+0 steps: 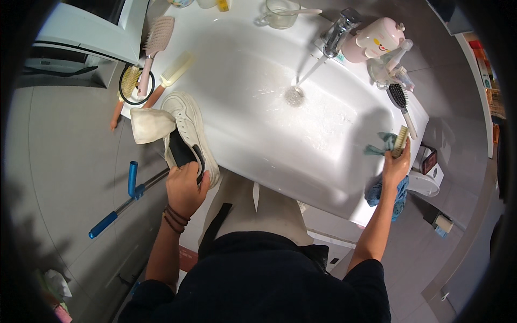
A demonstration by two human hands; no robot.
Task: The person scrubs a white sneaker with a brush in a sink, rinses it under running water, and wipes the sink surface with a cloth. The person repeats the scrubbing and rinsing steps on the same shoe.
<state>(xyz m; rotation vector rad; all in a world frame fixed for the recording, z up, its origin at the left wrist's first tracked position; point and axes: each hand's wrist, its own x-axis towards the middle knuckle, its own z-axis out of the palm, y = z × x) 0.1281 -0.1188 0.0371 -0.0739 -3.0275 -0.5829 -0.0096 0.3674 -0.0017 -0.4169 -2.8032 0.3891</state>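
Note:
My left hand [188, 187] grips the heel of an off-white lace-less sneaker [190, 117] at the sink's left end. The shoe's tongue [152, 125] is folded out to the left, and its dark insole shows. At the opposite end, my right hand [396, 165] holds a scrub brush [400, 141] with pale bristles. A crumpled teal cloth [383, 144] lies against the brush and my fingers; whether I grip it too, I cannot tell. Between my hands spreads the wet white washbasin [250, 141]. Beneath the chrome faucet [341, 32], what looks like a thin stream reaches the drain [294, 96].
Left of the basin lie a pink hairbrush [158, 36] and a cream comb [177, 68]. A glass mug [282, 18], a pink-and-white dispenser [375, 40] and a toothbrush cup [379, 72] line the back. A black-bristled hairbrush [399, 97] and blue cloth [398, 198] sit at right. A blue-handled bar [133, 194] juts out at left.

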